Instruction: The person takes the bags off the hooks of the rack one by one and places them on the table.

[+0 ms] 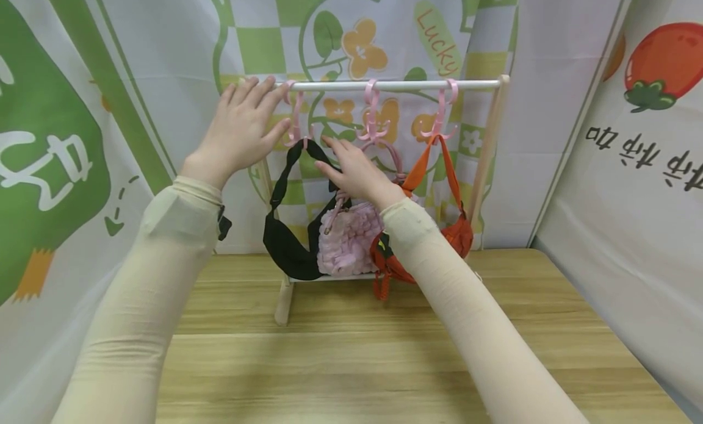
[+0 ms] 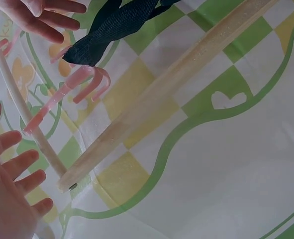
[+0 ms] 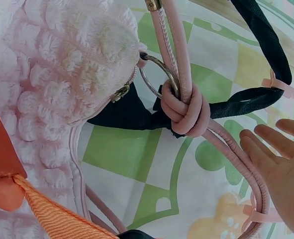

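A black bag (image 1: 287,250) hangs by its strap from the left pink hook (image 1: 296,116) on a rack's white rail (image 1: 409,85). My left hand (image 1: 238,131) is raised by the rail's left end, fingers extended, thumb beside that hook. In the left wrist view its straight fingers stand near the rail, holding nothing. My right hand (image 1: 359,172) reaches close to the black strap with its fingers extended; in the right wrist view nothing is in its grasp. Beside the black bag hangs a puffy pink bag (image 1: 348,244) with a knotted strap (image 3: 189,112). My right forearm partly covers an orange-red bag (image 1: 458,236).
The pink bag hangs from the middle hook (image 1: 373,116), the orange-red one from the right hook (image 1: 439,113). The rack's wooden post (image 1: 489,149) and foot (image 1: 283,302) stand on a wood-grain table (image 1: 340,363). Printed curtains (image 1: 159,94) surround it.
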`<state>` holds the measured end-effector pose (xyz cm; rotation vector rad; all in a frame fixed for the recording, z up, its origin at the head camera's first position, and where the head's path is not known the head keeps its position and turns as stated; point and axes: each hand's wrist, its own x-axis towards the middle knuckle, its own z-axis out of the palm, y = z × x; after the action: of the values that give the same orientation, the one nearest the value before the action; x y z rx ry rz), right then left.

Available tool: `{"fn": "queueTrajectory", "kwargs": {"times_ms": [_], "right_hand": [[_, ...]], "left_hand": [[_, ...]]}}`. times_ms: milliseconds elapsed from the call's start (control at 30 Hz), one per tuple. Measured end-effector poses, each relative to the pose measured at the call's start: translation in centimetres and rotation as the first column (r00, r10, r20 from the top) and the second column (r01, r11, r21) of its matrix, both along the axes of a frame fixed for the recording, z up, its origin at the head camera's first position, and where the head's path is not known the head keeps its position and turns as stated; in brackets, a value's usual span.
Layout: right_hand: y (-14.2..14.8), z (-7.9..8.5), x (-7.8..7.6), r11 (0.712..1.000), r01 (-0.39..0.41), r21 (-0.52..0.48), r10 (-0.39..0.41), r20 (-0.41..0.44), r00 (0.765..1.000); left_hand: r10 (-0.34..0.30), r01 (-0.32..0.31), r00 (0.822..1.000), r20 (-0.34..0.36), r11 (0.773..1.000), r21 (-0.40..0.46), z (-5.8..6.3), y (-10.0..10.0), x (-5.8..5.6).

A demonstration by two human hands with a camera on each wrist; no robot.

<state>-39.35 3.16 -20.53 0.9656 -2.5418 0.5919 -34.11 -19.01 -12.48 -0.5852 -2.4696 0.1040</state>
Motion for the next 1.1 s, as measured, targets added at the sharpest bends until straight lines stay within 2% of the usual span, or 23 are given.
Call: {"fn": "queueTrajectory", "kwargs": {"times_ms": [267,600,1100], "right_hand": [[-0.1,0.3,-0.1,1.0,0.01,0.019,-0.01,-0.012,1.0],[-0.4,0.7,0.0,0.999,0.033,0.031,-0.033,0.005,0.999],[-0.2,0.8,-0.3,0.999,0.025,0.041,-0.025,0.022,0.999]], "left_hand": [[-0.004,0.004,0.999,0.034,1.0,-0.014,0.6,0.1,-0.1],[-0.011,0.012,0.998,0.061,1.0,-0.012,0.9,0.1,-0.4],[-0.046,0.043,0.996,0.07,0.998,0.047,1.2,0.3,-0.7]]}}
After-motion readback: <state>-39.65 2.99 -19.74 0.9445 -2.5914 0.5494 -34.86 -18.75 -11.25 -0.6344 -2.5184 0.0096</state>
